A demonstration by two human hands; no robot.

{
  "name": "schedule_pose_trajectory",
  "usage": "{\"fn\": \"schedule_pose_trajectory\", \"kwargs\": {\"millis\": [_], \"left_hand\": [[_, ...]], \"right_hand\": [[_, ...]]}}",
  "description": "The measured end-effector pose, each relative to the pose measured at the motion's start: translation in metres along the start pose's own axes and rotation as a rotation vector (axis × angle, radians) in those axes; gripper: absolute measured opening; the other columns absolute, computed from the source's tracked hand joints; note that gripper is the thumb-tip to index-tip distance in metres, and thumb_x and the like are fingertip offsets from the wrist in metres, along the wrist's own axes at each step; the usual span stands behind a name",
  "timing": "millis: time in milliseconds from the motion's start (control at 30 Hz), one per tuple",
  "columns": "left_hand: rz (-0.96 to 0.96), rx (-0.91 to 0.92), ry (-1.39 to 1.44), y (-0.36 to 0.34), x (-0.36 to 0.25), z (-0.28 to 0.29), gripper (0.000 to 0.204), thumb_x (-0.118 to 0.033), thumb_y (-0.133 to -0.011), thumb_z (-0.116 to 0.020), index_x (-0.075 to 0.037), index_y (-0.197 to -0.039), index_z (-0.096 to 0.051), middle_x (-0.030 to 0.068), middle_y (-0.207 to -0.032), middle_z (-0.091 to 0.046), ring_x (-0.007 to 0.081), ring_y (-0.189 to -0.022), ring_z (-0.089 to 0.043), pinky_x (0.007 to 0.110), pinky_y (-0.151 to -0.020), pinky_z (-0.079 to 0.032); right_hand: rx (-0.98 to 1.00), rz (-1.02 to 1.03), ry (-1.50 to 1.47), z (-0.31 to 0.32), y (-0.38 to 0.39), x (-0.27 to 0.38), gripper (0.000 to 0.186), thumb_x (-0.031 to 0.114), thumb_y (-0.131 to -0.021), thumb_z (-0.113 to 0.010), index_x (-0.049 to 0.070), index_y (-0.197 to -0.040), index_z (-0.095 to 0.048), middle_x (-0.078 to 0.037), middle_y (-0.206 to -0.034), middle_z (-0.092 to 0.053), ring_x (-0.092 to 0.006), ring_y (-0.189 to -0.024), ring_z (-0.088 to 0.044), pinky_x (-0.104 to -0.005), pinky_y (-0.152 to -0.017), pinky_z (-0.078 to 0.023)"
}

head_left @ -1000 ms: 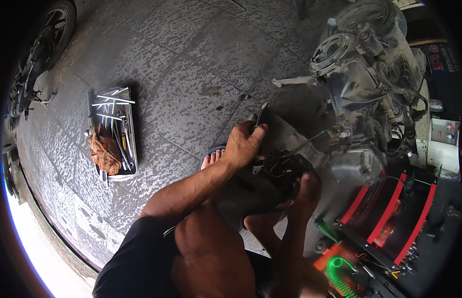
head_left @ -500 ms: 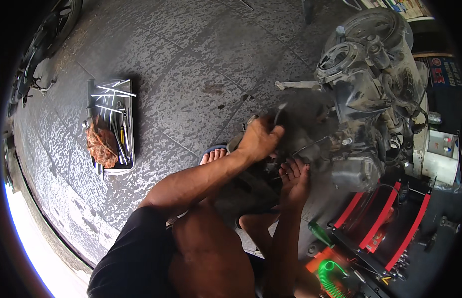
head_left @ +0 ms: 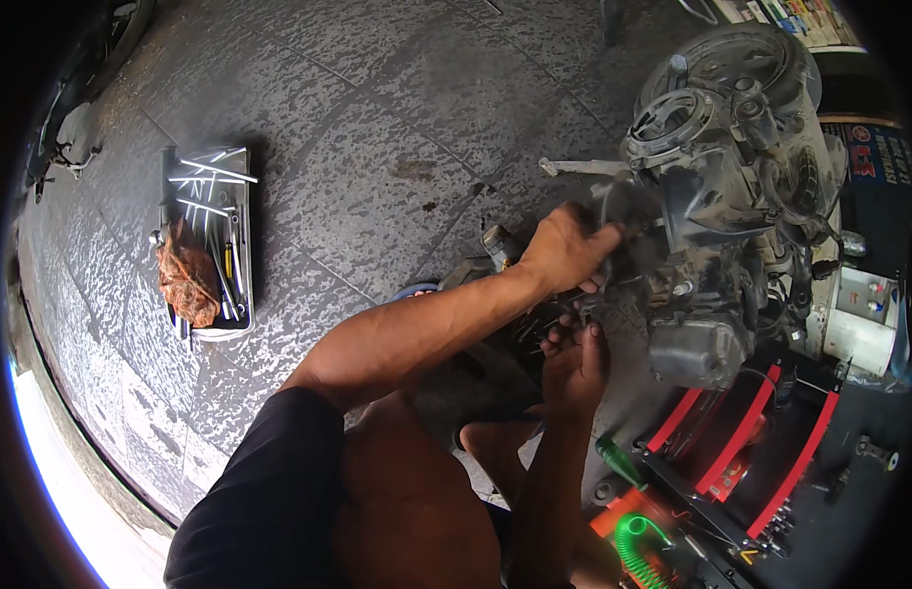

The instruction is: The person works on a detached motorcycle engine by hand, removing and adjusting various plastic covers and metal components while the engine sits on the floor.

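At the side of a dusty motorcycle engine (head_left: 696, 348), my left hand (head_left: 566, 250) has its fingers curled. Whatever they grip is blurred and mostly hidden; a dark, rounded shape shows just past the thumb. Below it, my right hand (head_left: 576, 365) is palm up with its fingers bent in and the thumb beside them. What its fingertips pinch is too small and hazy to make out. Dark parts lie partly hidden under my left forearm, near a small cylindrical metal part (head_left: 498, 245).
A tool tray (head_left: 242, 319) with wrenches, silver rods and an orange-brown rag (head_left: 188, 280) sits on the stone floor at left. A wheel (head_left: 740, 64) lies behind the engine. At lower right are a red-edged tool chest (head_left: 740, 447) and a green coiled hose (head_left: 634, 550).
My left hand has moved right, closer to the engine. My right hand's fingers, spread out before, have curled in. The view has shifted slightly.
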State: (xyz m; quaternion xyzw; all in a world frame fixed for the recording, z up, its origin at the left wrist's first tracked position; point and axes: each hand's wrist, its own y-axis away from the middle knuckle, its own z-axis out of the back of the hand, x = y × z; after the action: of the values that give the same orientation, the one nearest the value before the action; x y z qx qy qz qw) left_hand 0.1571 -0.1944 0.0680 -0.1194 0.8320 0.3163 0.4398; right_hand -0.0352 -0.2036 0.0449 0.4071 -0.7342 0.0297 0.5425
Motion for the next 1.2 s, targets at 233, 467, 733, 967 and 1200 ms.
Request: {"fn": "schedule_pose_trajectory", "kwargs": {"millis": [233,467,733,967,1200], "left_hand": [[0.01,0.143,-0.174,0.0,-0.014,-0.003,0.064,-0.054,-0.095,-0.064,0.009,-0.1,-0.066,0.0168,-0.082,-0.068,0.0204,-0.067,-0.07,0.033,-0.06,-0.058],[-0.025,0.131,-0.192,0.007,0.016,0.0,0.081,-0.067,-0.094,-0.049,0.011,-0.106,-0.065,0.0234,-0.09,-0.068,0.0318,-0.088,-0.069,0.042,-0.082,-0.051],[-0.075,0.165,-0.124,0.003,0.029,-0.003,0.078,-0.059,-0.091,-0.059,0.007,-0.131,-0.054,0.0248,-0.114,-0.067,0.0319,-0.107,-0.065,0.04,-0.093,-0.049],[0.004,0.209,-0.172,0.015,0.006,0.004,0.076,-0.049,-0.088,-0.061,0.008,-0.137,-0.048,0.0253,-0.109,-0.068,0.029,-0.096,-0.068,0.039,-0.086,-0.052],[-0.077,0.122,-0.287,0.007,0.021,-0.006,0.068,-0.047,-0.088,-0.059,0.006,-0.13,-0.052,0.0286,-0.12,-0.065,0.0367,-0.114,-0.063,0.044,-0.097,-0.046]], "right_hand": [[-0.037,0.04,-0.304,-0.002,-0.004,0.002,0.032,0.021,-0.104,-0.055,0.001,-0.129,-0.054,-0.007,-0.105,-0.06,-0.0152,-0.09,-0.054,-0.0305,-0.079,-0.048],[-0.07,-0.001,-0.454,-0.014,-0.011,0.008,0.024,0.016,-0.105,-0.054,-0.001,-0.122,-0.057,-0.007,-0.104,-0.063,-0.0127,-0.087,-0.057,-0.0264,-0.076,-0.05],[-0.048,-0.065,-0.528,-0.019,-0.006,0.011,0.02,0.014,-0.105,-0.053,0.0,-0.119,-0.057,-0.008,-0.103,-0.063,-0.0133,-0.088,-0.058,-0.0267,-0.076,-0.05],[-0.119,-0.071,-0.29,0.007,0.003,0.011,0.029,0.026,-0.104,-0.051,0.002,-0.119,-0.054,-0.012,-0.115,-0.063,-0.0212,-0.099,-0.061,-0.0352,-0.087,-0.051],[-0.404,0.207,-0.323,0.094,-0.02,0.04,0.063,0.059,-0.096,-0.049,0.016,-0.141,-0.053,-0.013,-0.143,-0.055,-0.0338,-0.132,-0.051,-0.0549,-0.113,-0.038]]}}
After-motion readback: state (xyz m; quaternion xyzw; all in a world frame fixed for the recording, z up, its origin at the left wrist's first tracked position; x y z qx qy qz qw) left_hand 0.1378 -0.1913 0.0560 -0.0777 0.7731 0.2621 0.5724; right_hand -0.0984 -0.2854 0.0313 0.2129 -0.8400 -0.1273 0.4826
